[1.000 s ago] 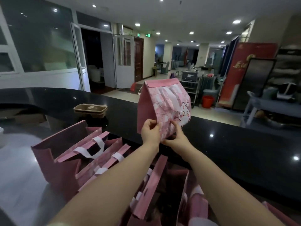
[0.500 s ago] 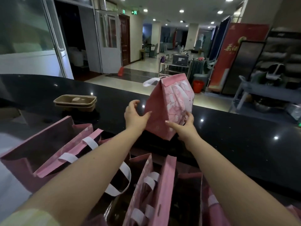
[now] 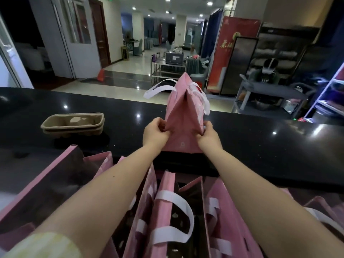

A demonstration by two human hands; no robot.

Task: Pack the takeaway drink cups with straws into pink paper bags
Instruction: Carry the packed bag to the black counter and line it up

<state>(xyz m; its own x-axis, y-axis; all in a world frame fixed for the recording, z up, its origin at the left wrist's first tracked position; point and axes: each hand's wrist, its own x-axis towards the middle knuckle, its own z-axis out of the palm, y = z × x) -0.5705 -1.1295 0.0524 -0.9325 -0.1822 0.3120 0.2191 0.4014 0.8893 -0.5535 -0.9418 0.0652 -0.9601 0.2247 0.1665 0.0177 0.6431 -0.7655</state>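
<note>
A pink paper bag (image 3: 183, 116) with white handles stands upright on the black counter (image 3: 260, 146), its narrow side facing me and its top folded to a peak. My left hand (image 3: 155, 134) pinches its lower left edge and my right hand (image 3: 209, 135) pinches its lower right edge. Several more pink bags (image 3: 163, 211) with white handles stand open below my arms at the near edge. No drink cups or straws are visible; the bags' insides are dark.
Two stacked brown pulp cup carriers (image 3: 73, 125) sit on the counter to the left. Beyond the counter lie a tiled hall, a metal trolley (image 3: 167, 69), a red banner (image 3: 232, 53) and shelving at the right.
The bag has been turned so its narrow side faces me and set down on the counter. Both hands have shifted to its lower corners. The view has tilted down.
</note>
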